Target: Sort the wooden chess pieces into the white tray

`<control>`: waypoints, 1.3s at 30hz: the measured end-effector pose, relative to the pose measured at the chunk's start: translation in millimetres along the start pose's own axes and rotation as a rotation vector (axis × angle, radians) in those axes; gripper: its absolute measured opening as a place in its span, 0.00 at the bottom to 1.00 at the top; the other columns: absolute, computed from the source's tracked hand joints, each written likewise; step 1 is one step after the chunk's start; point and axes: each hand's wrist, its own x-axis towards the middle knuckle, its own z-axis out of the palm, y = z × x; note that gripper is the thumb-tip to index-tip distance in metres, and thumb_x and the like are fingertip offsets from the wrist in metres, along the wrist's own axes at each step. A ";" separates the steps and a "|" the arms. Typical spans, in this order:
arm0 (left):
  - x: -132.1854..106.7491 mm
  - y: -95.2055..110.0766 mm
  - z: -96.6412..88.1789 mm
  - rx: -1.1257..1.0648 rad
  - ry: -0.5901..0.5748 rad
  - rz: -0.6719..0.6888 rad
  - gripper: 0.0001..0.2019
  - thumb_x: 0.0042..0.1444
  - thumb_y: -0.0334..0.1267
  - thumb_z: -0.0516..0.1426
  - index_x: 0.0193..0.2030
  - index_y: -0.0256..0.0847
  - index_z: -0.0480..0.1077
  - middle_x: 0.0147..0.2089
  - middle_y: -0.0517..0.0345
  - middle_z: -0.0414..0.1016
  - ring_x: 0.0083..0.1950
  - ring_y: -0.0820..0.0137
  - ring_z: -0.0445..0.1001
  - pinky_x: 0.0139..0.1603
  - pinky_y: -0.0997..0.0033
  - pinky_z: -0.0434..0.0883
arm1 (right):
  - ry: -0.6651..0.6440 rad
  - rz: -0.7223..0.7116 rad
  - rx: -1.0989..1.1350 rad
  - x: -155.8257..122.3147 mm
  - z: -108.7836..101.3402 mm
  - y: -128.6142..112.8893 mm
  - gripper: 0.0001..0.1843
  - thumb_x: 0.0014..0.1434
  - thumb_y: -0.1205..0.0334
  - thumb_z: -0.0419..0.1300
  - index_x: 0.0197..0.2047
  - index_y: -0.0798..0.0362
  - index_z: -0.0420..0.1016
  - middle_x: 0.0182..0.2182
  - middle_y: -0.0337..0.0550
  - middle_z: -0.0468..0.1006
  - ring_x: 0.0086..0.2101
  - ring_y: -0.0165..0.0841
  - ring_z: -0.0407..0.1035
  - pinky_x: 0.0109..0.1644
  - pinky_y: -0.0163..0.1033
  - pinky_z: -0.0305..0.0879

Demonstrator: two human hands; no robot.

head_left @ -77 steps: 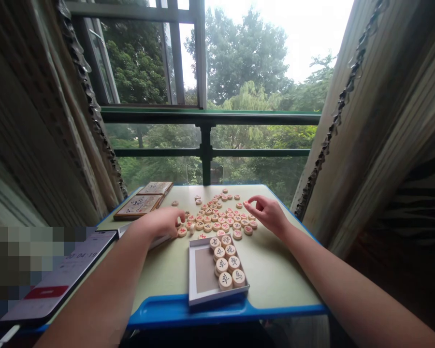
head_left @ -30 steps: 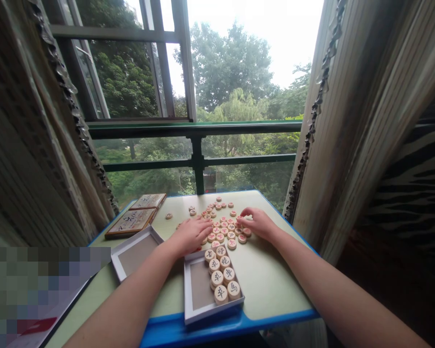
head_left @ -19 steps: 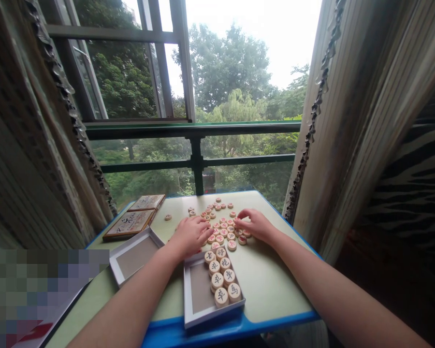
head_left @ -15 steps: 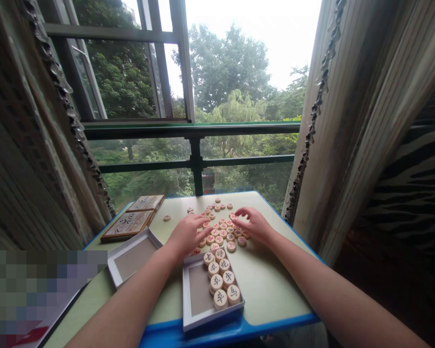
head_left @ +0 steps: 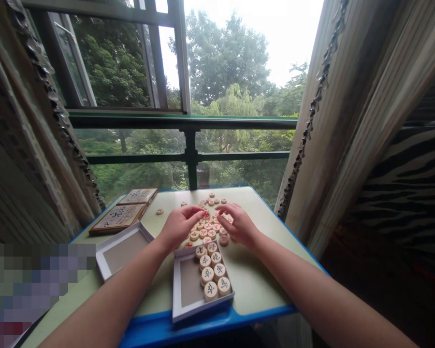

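**Part of the round pieces sit in the box, many lie outside**

One round piece with a red mark is up above the middle of the table. The left hand pinches it between thumb and fingers. The right hand is just beside it, thumb and fingers spread apart, and I see nothing in its grip.

Under and around the hands lie lots of loose pieces, many with red marks. The hands hide some, so I cannot count them. Nearer, a white box holds pieces with black marks. I see eight tops in two lines, and some look stacked. The work looks part done, with plenty outside the box.

On the left are another white tray and a brown case, lying flat on the table.
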 end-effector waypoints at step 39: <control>5.3 -20.5 -19.6 0.315 0.155 0.155 0.14 0.54 0.43 0.54 0.38 0.37 0.76 0.35 0.52 0.79 0.33 0.68 0.73 0.36 0.69 0.67 | -0.203 0.524 -0.135 30.8 0.5 17.3 0.07 0.48 0.61 0.62 0.31 0.55 0.74 0.29 0.43 0.78 0.29 0.31 0.69 0.30 0.33 0.60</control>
